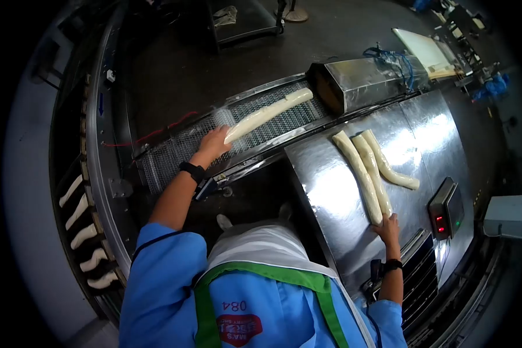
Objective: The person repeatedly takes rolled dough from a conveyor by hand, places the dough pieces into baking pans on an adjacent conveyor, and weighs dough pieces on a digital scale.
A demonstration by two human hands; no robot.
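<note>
A long pale dough roll (272, 111) lies along the wire-mesh conveyor, its far end near the metal housing. My left hand (216, 142) has its fingers closed around the roll's near end. On the steel table, several similar rolls lie side by side: a left dough roll (356, 174), a middle dough roll (370, 159) and a curved right dough roll (388, 166). My right hand (387, 228) grips the near end of the middle one, close against the left one's end. Part of its grip is hidden.
The mesh conveyor (182, 145) runs into a metal housing (368, 81). A scale display (446, 209) with red digits stands on the steel table (336, 200), right side. At far left, pale dough pieces (78, 211) rest in slots of another line. A dark cart (243, 23) stands behind.
</note>
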